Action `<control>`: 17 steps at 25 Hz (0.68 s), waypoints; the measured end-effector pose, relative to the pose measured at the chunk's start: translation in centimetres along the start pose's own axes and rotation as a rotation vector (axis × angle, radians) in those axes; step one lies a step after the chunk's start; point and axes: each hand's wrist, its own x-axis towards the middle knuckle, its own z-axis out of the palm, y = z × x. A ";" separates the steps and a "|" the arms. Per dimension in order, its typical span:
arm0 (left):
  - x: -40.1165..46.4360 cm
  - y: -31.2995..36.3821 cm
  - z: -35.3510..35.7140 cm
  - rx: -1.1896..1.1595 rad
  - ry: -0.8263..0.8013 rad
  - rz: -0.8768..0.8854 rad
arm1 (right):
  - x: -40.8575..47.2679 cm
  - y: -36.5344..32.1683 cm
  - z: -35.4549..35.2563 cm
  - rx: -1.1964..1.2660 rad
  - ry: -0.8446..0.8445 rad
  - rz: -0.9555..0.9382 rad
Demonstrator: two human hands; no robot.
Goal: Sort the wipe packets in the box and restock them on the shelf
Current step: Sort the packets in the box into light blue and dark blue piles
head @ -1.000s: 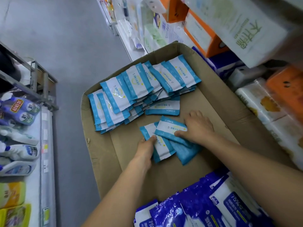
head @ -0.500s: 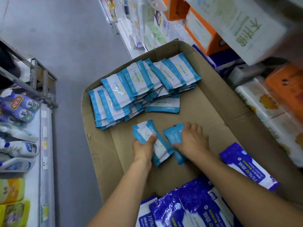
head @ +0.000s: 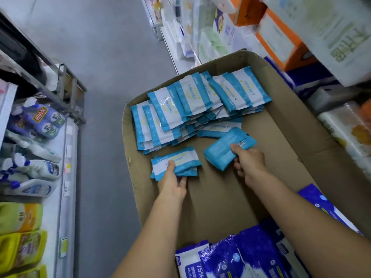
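A large cardboard box [head: 281, 157] sits in a shop aisle, and both hands work inside it. The left hand [head: 172, 181] grips a small stack of light-blue wipe packets [head: 176, 163], thumb pressed on top and fingers curled underneath, face up near the middle of the box floor. Just to its right, the right hand [head: 249, 161] pinches a second small bundle of packets [head: 226, 149], turned back side up (a barcode label shows near the thumb) and tilted off the cardboard. The two bundles lie close together but apart.

Across the far left of the box, a fanned row of matching packets [head: 192, 105] overlaps in layers. At the near edge lies a heap of dark-blue alcohol wipe packs [head: 236, 257].

A shelf of tissue packs and boxes [head: 281, 41] stands on the right of the box. Bottles of cleaner [head: 40, 121] line the shelf on the left, across the grey floor [head: 104, 57].
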 end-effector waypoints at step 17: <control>-1.7 1.2 -0.8 0.421 -0.141 0.016 | -2.1 -1.4 2.8 -0.211 -0.205 0.107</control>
